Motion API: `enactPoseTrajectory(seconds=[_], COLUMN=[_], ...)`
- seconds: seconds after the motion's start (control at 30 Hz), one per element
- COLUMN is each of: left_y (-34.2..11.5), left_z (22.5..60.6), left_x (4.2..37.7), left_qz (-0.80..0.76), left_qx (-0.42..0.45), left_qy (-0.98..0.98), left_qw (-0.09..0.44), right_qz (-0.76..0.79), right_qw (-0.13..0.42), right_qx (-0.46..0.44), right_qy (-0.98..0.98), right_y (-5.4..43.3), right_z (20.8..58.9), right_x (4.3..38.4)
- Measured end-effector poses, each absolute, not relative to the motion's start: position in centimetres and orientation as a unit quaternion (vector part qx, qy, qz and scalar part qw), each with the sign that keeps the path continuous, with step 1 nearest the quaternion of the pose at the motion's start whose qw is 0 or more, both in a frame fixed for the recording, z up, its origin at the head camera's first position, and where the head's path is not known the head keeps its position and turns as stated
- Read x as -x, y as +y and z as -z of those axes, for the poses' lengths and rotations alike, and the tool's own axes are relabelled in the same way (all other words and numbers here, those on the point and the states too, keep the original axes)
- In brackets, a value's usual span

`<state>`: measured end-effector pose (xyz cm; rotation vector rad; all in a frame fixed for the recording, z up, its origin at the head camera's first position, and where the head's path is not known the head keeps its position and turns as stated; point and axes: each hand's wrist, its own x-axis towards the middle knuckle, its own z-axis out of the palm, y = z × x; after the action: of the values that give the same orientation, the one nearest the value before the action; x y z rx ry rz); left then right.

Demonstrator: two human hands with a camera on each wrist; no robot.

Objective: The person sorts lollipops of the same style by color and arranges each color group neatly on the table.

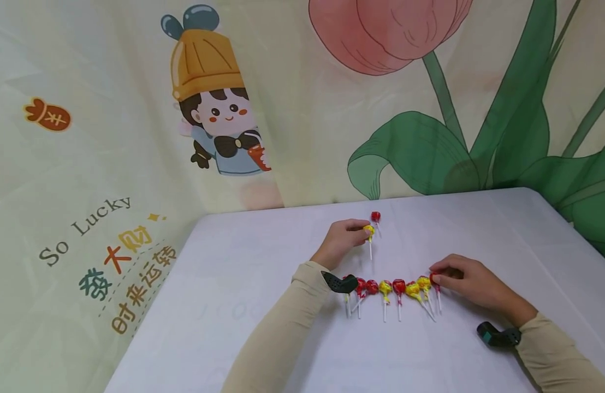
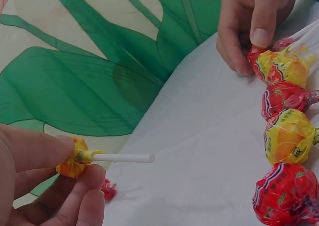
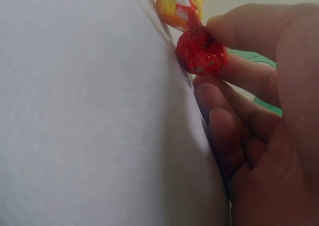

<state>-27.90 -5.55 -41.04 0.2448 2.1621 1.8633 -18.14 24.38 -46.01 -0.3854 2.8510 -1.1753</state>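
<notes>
My left hand pinches a yellow-wrapped lollipop by its round head, and the white stick points toward me in the head view. Just beyond it a red lollipop lies on the table. At the right end of a row, my right hand pinches a red lollipop between thumb and fingers. Beside that one are yellow lollipops, then a red one, another yellow one and several red ones. The left wrist camera partly hides the row's left end.
A white cloth covers the table. Behind it hangs a printed backdrop with a tulip, green leaves and a cartoon figure. The sticks of the row point toward the table's near side.
</notes>
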Motion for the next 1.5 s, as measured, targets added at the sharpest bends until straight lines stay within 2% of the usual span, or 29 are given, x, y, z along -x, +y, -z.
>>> enactPoseTrajectory(seconds=[0.4, 1.07, 1.5], left_y=[-4.9, -2.9, -2.4], left_z=[41.4, 41.8, 42.3], left_x=[29.1, 29.3, 30.0], left_qz=[-0.647, -0.532, -0.525], left_qx=[-0.075, -0.035, -0.044], left_qy=[0.748, 0.837, 0.843], left_qw=[0.132, 0.124, 0.113], right_qz=[0.368, 0.373, 0.376], right_qw=[0.006, 0.006, 0.009], right_qx=[0.137, 0.141, 0.138], right_qy=[0.92, 0.917, 0.916], right_y=[24.8, 24.8, 24.7], right_z=[45.9, 46.1, 46.2], right_x=[18.3, 18.1, 18.3])
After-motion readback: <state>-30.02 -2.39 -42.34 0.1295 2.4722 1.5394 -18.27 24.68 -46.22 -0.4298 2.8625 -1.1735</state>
